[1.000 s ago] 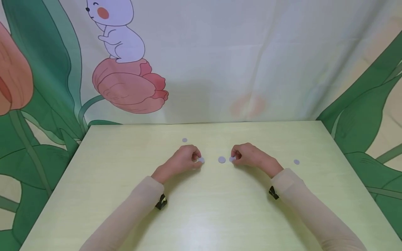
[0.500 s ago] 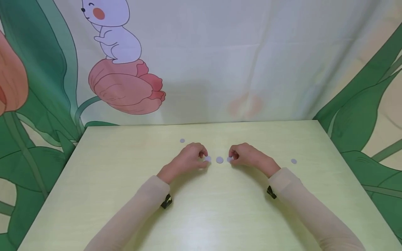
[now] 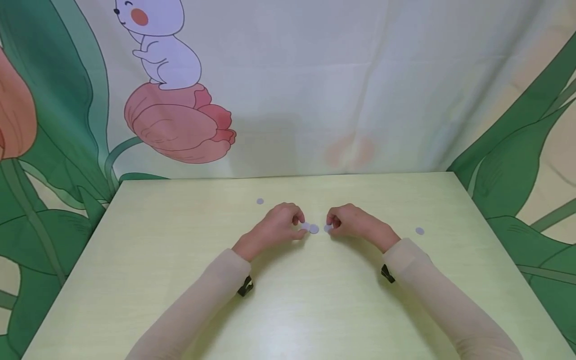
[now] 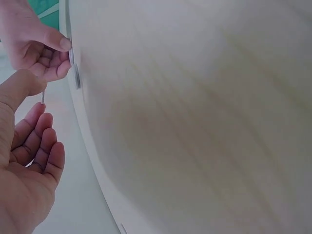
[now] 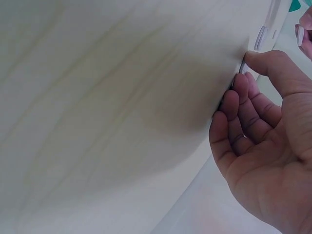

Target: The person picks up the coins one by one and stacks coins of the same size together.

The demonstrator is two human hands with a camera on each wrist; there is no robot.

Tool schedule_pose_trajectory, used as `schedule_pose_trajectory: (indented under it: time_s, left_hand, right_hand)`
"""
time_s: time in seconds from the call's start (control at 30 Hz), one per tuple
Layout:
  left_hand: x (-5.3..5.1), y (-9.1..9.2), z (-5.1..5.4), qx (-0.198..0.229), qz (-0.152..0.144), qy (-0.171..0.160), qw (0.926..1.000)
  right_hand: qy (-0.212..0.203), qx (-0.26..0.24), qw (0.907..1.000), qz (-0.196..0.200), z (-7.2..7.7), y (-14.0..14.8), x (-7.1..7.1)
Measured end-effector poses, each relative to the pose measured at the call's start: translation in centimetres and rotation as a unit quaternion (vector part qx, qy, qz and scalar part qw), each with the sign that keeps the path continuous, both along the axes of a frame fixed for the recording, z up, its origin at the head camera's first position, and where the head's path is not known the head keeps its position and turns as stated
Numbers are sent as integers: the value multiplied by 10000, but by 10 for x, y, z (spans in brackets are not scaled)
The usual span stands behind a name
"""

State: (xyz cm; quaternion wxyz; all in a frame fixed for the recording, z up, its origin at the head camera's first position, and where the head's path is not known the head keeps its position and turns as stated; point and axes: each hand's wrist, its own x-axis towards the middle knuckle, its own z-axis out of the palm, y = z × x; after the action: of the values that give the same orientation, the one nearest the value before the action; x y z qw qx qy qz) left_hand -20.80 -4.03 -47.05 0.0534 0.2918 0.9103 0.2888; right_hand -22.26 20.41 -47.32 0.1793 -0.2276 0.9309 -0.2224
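Between its thumb and fingertip, my left hand (image 3: 280, 223) pinches a small pale disc (image 4: 43, 97), held a little above the table. The disc overlaps the left edge of a middle disc (image 3: 314, 229) in the head view; the left wrist view shows a gap between them. That middle disc lies on the table, its edge looking layered; I cannot tell if it is more than one. Just right of it, my right hand (image 3: 353, 220) holds another pale disc (image 3: 328, 228) by thumb and fingers, down at the tabletop. Fingers partly cover this one.
One loose disc (image 3: 260, 201) lies farther back on the left of the pale wooden table (image 3: 180, 225). Another loose disc (image 3: 420, 231) lies to the right of the right hand. A printed cloth (image 3: 288, 90) hangs behind the table's far edge.
My left hand has moved right with its disc, from well left of the middle disc to right by it. The right hand has stayed nearly still on its disc. The head view shifted slightly.
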Motion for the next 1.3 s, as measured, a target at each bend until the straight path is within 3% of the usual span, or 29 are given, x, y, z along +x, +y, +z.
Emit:
schedule_pose_trajectory:
  time_s: [0.6,1.3]
  left_hand:
    - [-4,17,5,-67,-215,185,9996]
    - [-11,36,3,-95,-465,139,9988]
  right_hand:
    - [30,160,9998,134,1,1,-4]
    - [17,28,10000,84,2,3,0]
